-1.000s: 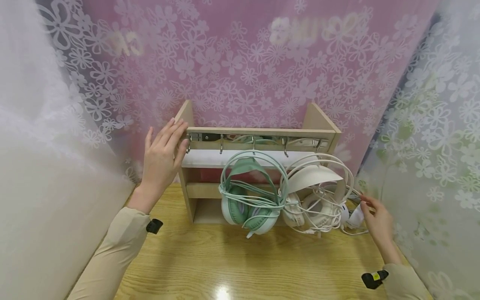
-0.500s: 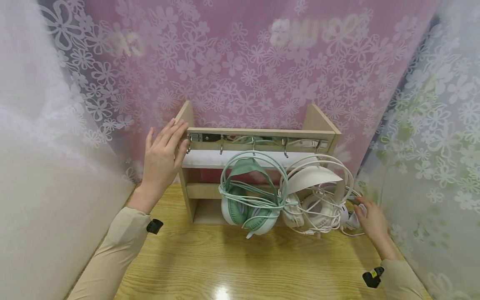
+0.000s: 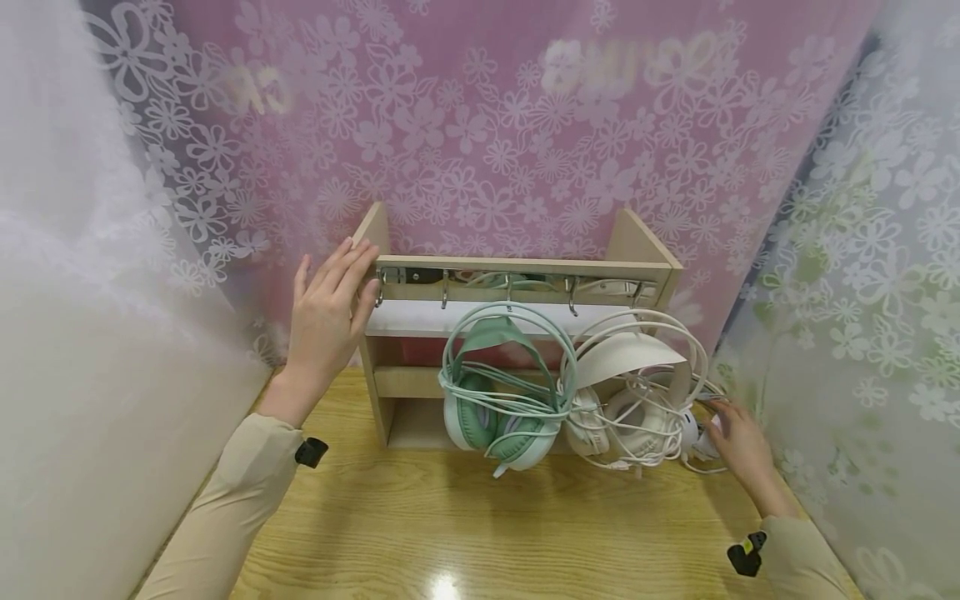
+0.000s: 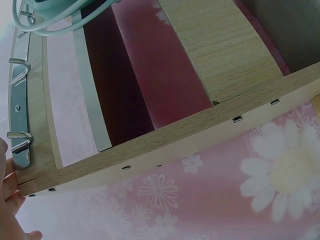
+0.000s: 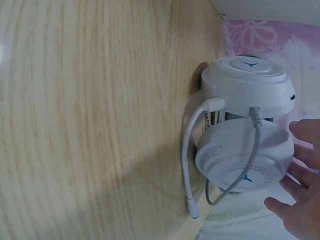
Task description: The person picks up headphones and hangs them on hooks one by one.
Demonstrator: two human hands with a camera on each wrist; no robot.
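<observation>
My left hand (image 3: 324, 317) rests with straight fingers on the upper left side panel of a small wooden shelf rack (image 3: 525, 265). In the left wrist view, its fingertips touch the panel's end beside a metal hook (image 4: 20, 140). A mint green headset (image 3: 510, 417) and a cream headset (image 3: 630, 358) hang at the rack's front, cables looped over them. To the right, my right hand (image 3: 742, 446) reaches over a white and grey headset (image 5: 245, 155) on the table. Its fingers are spread at the ear cup, and the headband is mostly hidden.
Several metal hooks line the rack's upper bar, some with nothing on them. A wood-grain table (image 3: 480, 533) lies in front. Pink floral cloth (image 3: 480, 125) covers the back, and pale cloths (image 3: 885, 317) close in both sides. A short white cable (image 5: 186, 160) hangs from the white headset.
My right hand has shifted left and inward, from the outer side of the white and grey headset to over it. The left hand and the hanging headsets stay in place.
</observation>
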